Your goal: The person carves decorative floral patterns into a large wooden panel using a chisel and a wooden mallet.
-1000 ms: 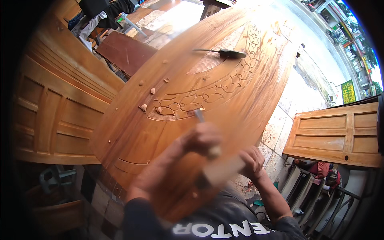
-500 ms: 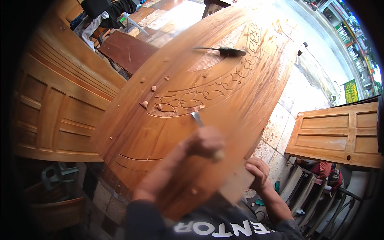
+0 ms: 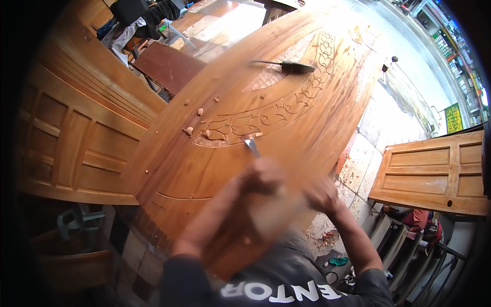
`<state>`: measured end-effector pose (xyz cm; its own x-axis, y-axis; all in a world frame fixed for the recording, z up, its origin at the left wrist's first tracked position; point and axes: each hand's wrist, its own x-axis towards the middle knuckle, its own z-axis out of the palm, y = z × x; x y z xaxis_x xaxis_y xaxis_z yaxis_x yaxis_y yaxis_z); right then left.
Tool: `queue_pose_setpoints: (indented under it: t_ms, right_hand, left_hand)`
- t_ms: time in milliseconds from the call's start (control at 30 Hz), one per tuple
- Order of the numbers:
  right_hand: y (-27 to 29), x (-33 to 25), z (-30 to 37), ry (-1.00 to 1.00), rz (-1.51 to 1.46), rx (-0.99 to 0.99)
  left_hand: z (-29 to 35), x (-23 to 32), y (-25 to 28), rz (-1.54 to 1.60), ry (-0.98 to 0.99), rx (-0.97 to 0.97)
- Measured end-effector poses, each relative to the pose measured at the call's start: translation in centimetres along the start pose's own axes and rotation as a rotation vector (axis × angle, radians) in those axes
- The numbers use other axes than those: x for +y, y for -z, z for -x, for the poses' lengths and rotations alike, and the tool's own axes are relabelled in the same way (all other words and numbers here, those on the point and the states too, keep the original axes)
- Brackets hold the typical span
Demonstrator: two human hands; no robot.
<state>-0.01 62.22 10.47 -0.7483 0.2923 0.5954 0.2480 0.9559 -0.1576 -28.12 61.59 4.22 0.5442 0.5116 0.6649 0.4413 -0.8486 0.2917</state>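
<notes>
My left hand [image 3: 263, 176] is closed around a chisel [image 3: 252, 147]. The blade tip meets the lower border of the carved leaf pattern [image 3: 245, 124] on a large wooden door panel [image 3: 179, 171]. To its right, my right hand [image 3: 321, 195] grips a wooden mallet [image 3: 276, 212], smeared by motion. The mallet's head is close to the butt of the chisel; whether they touch I cannot tell. A small pale shaving [image 3: 259, 134] lies next to the blade, and several curled chips [image 3: 188, 131] sit at the left end of the carving.
A dark brush-like tool with a thin handle [image 3: 296, 67] rests across the panel farther up. Panelled doors stand at the left [image 3: 76, 148] and right [image 3: 434, 169]. A green plastic chair [image 3: 79, 222] is at lower left. Wood chips litter the tiled floor at right.
My right hand and the mallet have swung up and to the left, toward the chisel. My left hand keeps the chisel at nearly the same spot on the carving. The view has shifted slightly.
</notes>
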Motion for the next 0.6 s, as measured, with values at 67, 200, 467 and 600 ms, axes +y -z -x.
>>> queue_pose_setpoints:
  t_ms: [67, 200, 467, 600]
  right_hand:
    - [-0.3, -0.1, -0.3, -0.057, 0.101, -0.11]
    - [1.4, -2.2, 0.1, 0.008, -0.009, 0.126]
    - [1.4, -0.7, -1.8, -0.008, 0.009, -0.051]
    - [-0.1, 1.8, -0.6, -0.009, -0.016, -0.06]
  left_hand:
    - [0.1, 0.1, 0.2, -0.004, 0.014, -0.029]
    - [0.1, 0.9, 0.7, 0.033, 0.024, -0.022]
    - [0.5, 1.0, 1.1, 0.05, 0.063, -0.076]
    - [-0.4, 0.1, 0.9, 0.018, 0.075, -0.13]
